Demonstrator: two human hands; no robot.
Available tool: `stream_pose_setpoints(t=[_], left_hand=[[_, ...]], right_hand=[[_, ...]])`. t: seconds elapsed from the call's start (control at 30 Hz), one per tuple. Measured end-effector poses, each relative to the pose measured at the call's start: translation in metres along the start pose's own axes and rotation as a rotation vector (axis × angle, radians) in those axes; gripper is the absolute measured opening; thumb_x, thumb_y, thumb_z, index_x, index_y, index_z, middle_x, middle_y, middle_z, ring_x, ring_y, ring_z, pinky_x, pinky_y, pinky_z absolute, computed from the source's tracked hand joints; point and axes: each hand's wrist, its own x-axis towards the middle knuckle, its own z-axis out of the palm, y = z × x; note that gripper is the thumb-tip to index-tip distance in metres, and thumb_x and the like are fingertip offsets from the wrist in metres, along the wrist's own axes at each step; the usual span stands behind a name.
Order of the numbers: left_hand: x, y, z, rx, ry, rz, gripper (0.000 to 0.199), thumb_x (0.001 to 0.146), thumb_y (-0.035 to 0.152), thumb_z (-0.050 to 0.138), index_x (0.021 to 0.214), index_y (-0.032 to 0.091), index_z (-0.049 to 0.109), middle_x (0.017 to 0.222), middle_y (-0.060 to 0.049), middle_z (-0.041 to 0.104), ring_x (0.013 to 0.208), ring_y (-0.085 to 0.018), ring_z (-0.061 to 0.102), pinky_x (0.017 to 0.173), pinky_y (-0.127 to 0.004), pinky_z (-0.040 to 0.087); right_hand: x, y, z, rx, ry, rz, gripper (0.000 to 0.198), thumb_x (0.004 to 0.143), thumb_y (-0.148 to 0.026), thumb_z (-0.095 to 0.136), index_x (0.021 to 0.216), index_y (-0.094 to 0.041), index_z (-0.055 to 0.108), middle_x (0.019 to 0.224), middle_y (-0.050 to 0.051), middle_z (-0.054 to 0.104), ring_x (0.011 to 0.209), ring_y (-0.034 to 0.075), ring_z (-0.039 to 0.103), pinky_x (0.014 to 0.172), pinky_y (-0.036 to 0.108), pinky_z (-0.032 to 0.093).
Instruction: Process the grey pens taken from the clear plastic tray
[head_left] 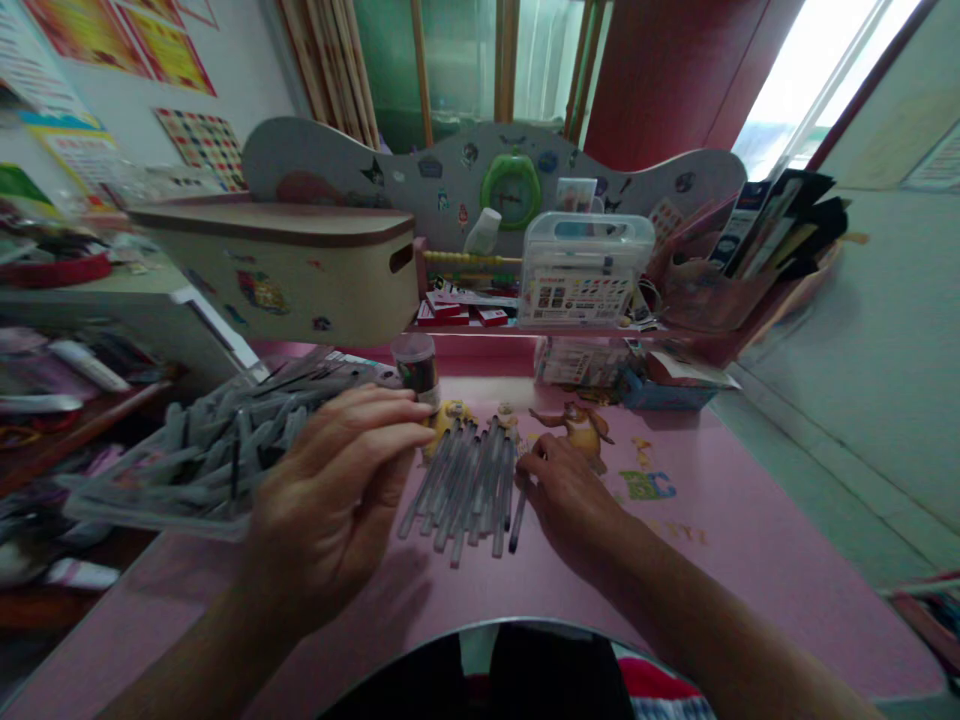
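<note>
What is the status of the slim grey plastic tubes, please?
Left grip open. Right grip at one dark-ended tube; pinch unclear. Tubes bunched on pink tabletop. Left grip partly hides clear plastic tray.

Text: none legible | case label (574, 294), desk letters (648, 486), wall posters (174, 50): blurred

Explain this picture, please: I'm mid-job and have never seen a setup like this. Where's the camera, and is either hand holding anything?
There is no machine: a person works with two bare hands, and one head-worn camera looks forward and down. On the pink desk, between the hands, lies a loose bunch of slim grey sticks. The left hand curves beside it, with nothing visible in its grasp. The right hand reaches the rightmost stick; it seems to pinch it, though that's hard to confirm. To the left sits a clear tray heaped with grey pieces; a small jar stands behind the bunch.
</note>
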Motion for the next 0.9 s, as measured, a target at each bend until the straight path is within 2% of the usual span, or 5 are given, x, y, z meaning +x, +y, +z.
stream_pose_setpoints(t=[0.1,0.2,0.37,0.73,0.9], left_hand=[[-0.002,0.012,0.028,-0.23,-0.172,-0.085,0.025,0.093,0.013,0.053,0.106,0.026,0.07,0.115,-0.003,0.072,0.115,-0.021,0.063,0.105,-0.037,0.046],[-0.002,0.017,0.054,-0.475,-0.252,-0.362,0.022,0.096,0.021,0.049,0.105,0.023,0.07,0.115,-0.006,0.071,0.11,-0.021,0.064,0.098,-0.035,0.048],[0.004,0.01,0.081,-0.912,-0.147,-0.931,0.02,0.088,0.026,0.057,0.105,0.021,0.066,0.094,-0.003,0.07,0.072,-0.014,0.062,0.065,-0.026,0.049],[0.006,-0.006,0.105,-1.065,0.297,-1.077,0.025,0.069,0.01,0.06,0.09,0.018,0.069,0.1,-0.004,0.068,0.098,-0.015,0.062,0.084,-0.024,0.049],[-0.017,-0.013,0.119,-1.002,0.23,-1.039,0.04,0.066,0.006,0.052,0.1,0.021,0.068,0.109,-0.003,0.068,0.096,-0.015,0.064,0.084,-0.026,0.049]], right_hand=[[0.003,0.01,0.004,-0.089,-0.018,-0.019,0.013,0.09,-0.014,0.063,0.081,-0.02,0.07,0.092,0.005,0.057,0.088,0.021,0.046,0.076,0.034,0.031],[0.007,0.018,0.001,-0.11,-0.046,-0.046,0.009,0.088,-0.017,0.066,0.083,-0.021,0.072,0.095,0.006,0.059,0.091,0.022,0.047,0.08,0.035,0.031],[0.012,0.019,-0.017,-0.122,-0.16,-0.079,0.009,0.089,-0.017,0.062,0.086,-0.017,0.07,0.097,0.008,0.064,0.097,0.023,0.051,0.087,0.036,0.034],[0.015,0.021,-0.045,-0.019,-0.371,-0.027,0.017,0.077,-0.004,0.063,0.088,-0.016,0.067,0.096,0.008,0.063,0.089,0.02,0.053,0.08,0.031,0.036],[0.016,0.02,-0.057,0.36,-0.288,0.138,0.01,0.082,-0.012,0.055,0.089,-0.02,0.057,0.081,0.001,0.056,0.073,0.016,0.047,0.065,0.028,0.034]])
